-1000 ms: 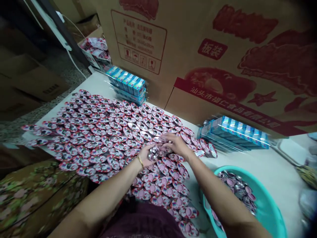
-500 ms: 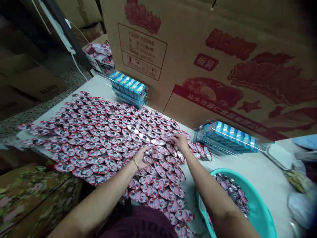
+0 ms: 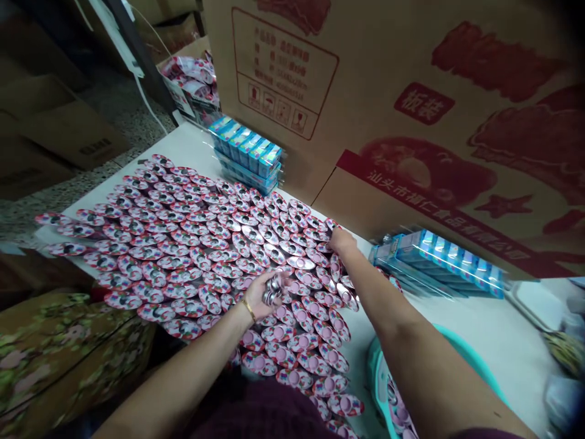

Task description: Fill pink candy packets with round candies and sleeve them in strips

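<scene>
Rows of oval printed pieces (image 3: 183,238), red, white and pink with round centres, cover much of the white table. My left hand (image 3: 267,296), palm up with a gold bracelet at its wrist, is curled around several small shiny round metal pieces (image 3: 273,289). It hovers over the middle right of the rows. Farther out, my right hand (image 3: 342,241) reaches down to the oval pieces at the back right edge of the layout. Its fingers are bent in together, and their tips are mostly hidden, so what they hold does not show.
A large printed cardboard box (image 3: 292,164) stands along the back. Blue packs in clear wrap (image 3: 247,149) and more blue packs (image 3: 448,259) sit before it. A turquoise basin (image 3: 378,378) with small round pieces is under my right forearm. A flowered cloth (image 3: 68,353) lies left.
My right hand has moved a little farther toward the box, at the back edge of the oval pieces. My left hand stays nearly in place with the metal pieces. The view has shifted slightly.
</scene>
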